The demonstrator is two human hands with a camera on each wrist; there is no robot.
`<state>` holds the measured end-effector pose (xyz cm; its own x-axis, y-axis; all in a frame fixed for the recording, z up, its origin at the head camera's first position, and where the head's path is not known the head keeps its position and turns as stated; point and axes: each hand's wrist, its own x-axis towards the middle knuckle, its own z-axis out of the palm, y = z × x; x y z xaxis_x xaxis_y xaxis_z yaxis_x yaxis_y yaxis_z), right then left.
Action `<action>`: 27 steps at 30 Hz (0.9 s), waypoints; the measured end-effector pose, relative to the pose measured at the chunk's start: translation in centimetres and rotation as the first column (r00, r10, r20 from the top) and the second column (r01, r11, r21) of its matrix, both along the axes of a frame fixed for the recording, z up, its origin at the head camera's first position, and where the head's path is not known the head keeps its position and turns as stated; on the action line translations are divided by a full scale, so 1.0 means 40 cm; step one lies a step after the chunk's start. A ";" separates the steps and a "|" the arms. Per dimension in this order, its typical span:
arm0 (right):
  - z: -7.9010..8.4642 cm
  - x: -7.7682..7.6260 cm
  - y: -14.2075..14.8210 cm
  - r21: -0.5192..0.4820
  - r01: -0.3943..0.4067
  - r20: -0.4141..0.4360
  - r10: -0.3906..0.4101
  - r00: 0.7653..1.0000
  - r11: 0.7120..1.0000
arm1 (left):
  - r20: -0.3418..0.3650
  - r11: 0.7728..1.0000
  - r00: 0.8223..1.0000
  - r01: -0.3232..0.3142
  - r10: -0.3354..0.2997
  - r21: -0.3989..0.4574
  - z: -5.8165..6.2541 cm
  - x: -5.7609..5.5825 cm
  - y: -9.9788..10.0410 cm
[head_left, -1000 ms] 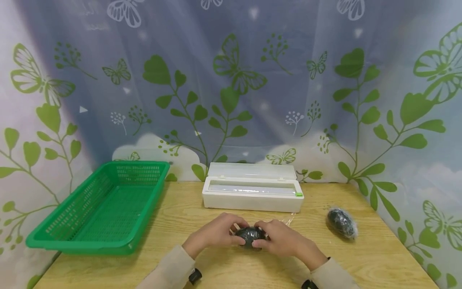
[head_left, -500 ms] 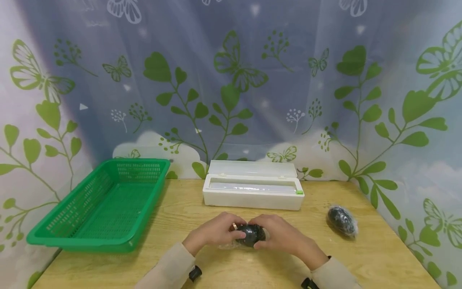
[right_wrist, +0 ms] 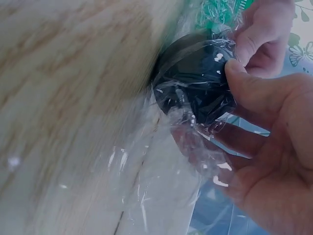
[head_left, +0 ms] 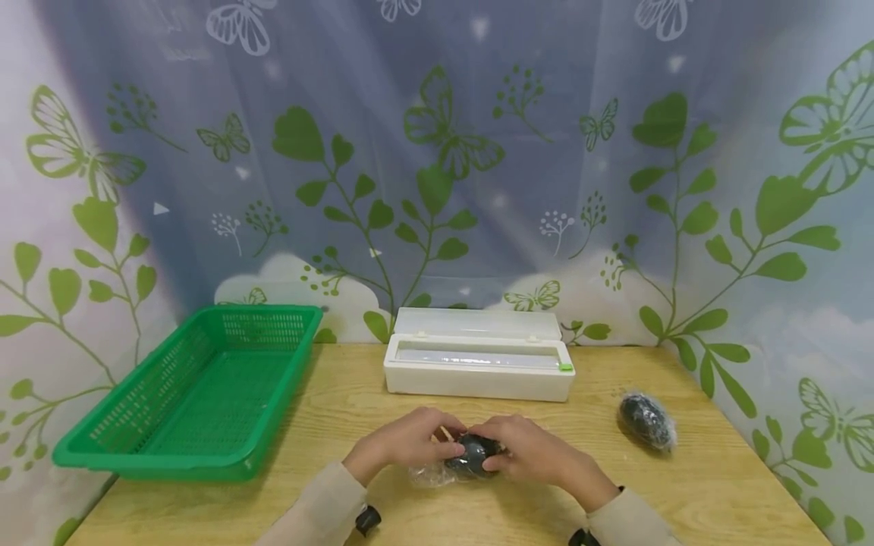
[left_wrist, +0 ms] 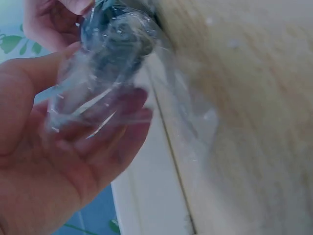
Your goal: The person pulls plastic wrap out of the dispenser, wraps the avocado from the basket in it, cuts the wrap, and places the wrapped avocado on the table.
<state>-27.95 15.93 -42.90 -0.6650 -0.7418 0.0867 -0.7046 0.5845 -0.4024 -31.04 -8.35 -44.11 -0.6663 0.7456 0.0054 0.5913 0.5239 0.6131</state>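
A dark, glossy, egg-shaped object (head_left: 473,457) wrapped in clear plastic film sits between my two hands above the table; the film hides its exact kind. My left hand (head_left: 412,438) holds its left end, thumb at the near side and fingers behind. Loose clear film (left_wrist: 93,103) bunches across those fingers in the left wrist view. From the other side, my right hand (head_left: 529,449) grips the object between thumb and fingers. In the right wrist view more loose film (right_wrist: 146,166) trails from the object toward the table. Some fingertips are hidden behind object and film.
A white cling-film dispenser (head_left: 478,383) with its lid raised stands behind the hands. At left is a green perforated basket (head_left: 262,425). Another film-wrapped dark oval object (head_left: 646,421) lies on the wooden table (head_left: 710,493) at right. A patterned curtain (head_left: 471,227) hangs behind.
The dark object has turned between the hands and its smooth side shows more. Crumpled loose film now sticks out below the left hand. Both hands stay in nearly the same place.
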 end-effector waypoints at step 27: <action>0.005 0.015 -0.017 -0.062 0.163 -0.066 -0.167 0.984 0.985 | 0.005 0.993 0.998 -0.063 0.063 0.099 -0.009 -0.002 0.001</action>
<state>-27.33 15.24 -42.70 -0.7687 -0.6150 0.1759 -0.6279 0.6731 -0.3907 -31.11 -8.32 -44.47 -0.7120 0.6981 0.0758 0.5579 0.4968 0.6648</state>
